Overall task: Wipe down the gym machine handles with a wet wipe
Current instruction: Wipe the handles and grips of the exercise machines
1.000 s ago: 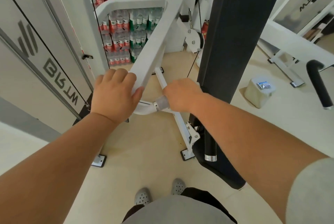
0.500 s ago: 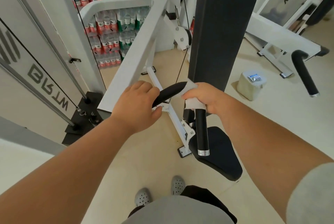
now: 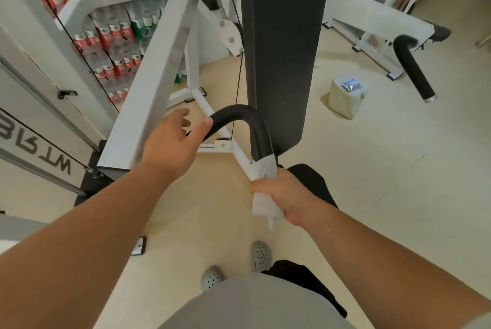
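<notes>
A curved black foam handle (image 3: 245,121) hangs from the white arm (image 3: 159,68) of the gym machine, in front of the tall dark back pad (image 3: 281,44). My right hand (image 3: 285,196) grips the lower straight part of the handle through a white wet wipe (image 3: 261,190), which wraps the grip and hangs out below my fist. My left hand (image 3: 172,142) holds the upper bend of the handle, thumb pressed on the black foam and fingers loosely spread behind it. The handle's lower end is hidden under wipe and hand.
A second black handle (image 3: 411,68) sticks out of a white frame at the right. A pale square tub (image 3: 345,97) with a blue wipe pack on top stands on the floor. Stacked water bottles (image 3: 111,28) fill the back left. The black seat (image 3: 313,185) lies behind my right hand.
My right hand has slid with the wipe down the handle from its upper bend to its lower end. My left hand stayed at the bend, its fingers now looser.
</notes>
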